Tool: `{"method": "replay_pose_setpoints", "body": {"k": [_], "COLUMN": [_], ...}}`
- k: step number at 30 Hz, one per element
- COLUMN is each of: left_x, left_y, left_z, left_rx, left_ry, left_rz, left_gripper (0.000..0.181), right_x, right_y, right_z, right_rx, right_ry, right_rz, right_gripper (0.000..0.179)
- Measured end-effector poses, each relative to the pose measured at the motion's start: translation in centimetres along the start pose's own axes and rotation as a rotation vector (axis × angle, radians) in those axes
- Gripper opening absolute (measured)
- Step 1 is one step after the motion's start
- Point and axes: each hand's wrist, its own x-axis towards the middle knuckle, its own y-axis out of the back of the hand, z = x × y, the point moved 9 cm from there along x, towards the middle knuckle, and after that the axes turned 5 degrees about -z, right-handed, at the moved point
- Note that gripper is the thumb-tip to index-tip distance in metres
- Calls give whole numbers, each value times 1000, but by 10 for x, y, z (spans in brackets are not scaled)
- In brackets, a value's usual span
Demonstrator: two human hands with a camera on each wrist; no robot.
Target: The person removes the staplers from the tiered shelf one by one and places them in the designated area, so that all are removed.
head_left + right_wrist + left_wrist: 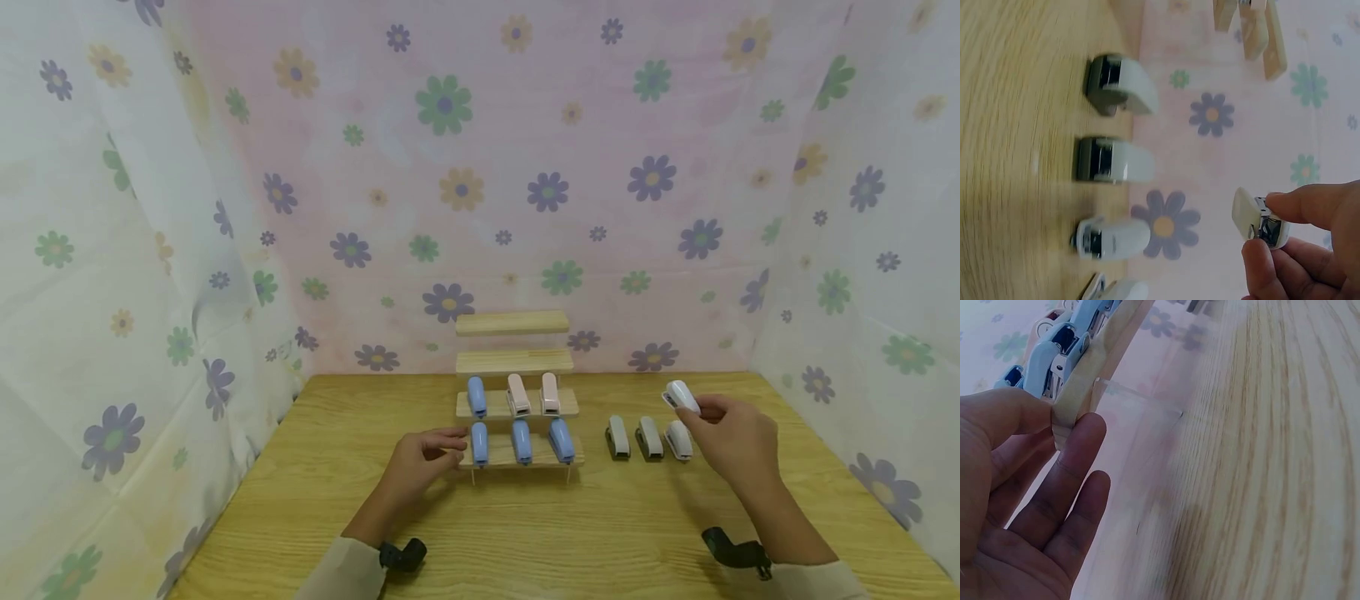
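We pinch white stapler (682,396) in right hand (738,442), long axis eleven-to-five; rack (517,362) at nine o'clock, nearer left hand (422,463), which pinches lowest shelf (501,454).

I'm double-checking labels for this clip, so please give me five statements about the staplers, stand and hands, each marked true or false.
1. The right hand pinches a white stapler above the table. True.
2. The left hand holds a pink stapler. False: it grips the left end of the stand's lowest tier.
3. Three blue staplers stand on the lowest tier. True.
4. The second tier from the bottom bears only pink staplers. False: a blue stapler stands at its left, beside two pink ones.
5. In the head view, two grey staplers are left of the wooden stand. False: they are right of it.
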Motion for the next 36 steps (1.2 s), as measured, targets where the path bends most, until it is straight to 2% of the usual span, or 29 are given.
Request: {"method": "replay_pose_setpoints", "body": {"k": [8,14,21,28,36], "left_x": [0,-2,-2,-2,-2], "left_y": [3,2,1,1,1], "left_z": [1,2,2,5,6], "left_rx": [31,56,77,112,111], "left_ry": [8,26,41,24,28], "left_rz": [4,-8,-2,27,44], "left_gripper": [16,20,27,22,25], "right_x": [9,11,12,10,6], "right_y": [4,11,13,6,0], "right_z": [45,77,114,128,135], "right_rx": [-41,-55,-68,-61,-48], "right_ry": [-127,-191,-322,-349,-346], "right_rz": [-73,-99,-205,-262,-246], "right_gripper": [52,55,63,59,54]}}
